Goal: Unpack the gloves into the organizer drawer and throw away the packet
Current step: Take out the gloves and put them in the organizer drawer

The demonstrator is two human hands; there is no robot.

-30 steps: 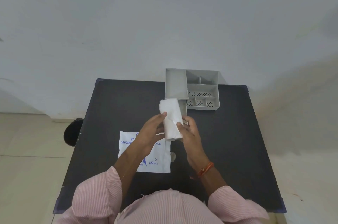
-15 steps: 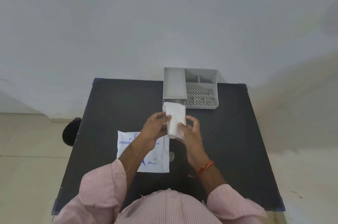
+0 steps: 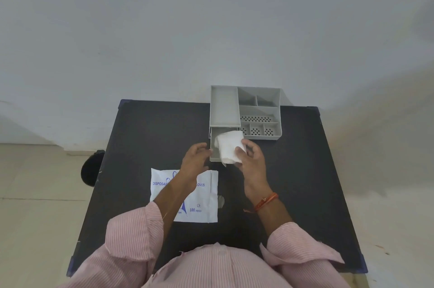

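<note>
A person's right hand point(image 3: 250, 158) grips a white wad of disposable gloves point(image 3: 229, 146) at its right side, lowering it into the pulled-out drawer point(image 3: 213, 146) of a grey desk organizer point(image 3: 245, 112) at the frame's centre. The left hand point(image 3: 196, 160), fingers loosely spread and holding nothing, hovers at the drawer's left edge. The wad looks light, soft and compressible, best pinched across its bulk. The emptied packet point(image 3: 204, 196) lies flat on the black table point(image 3: 141, 146) at lower centre; a dark bin point(image 3: 90, 167) sits left of the table. Nothing blocks the drawer.
</note>
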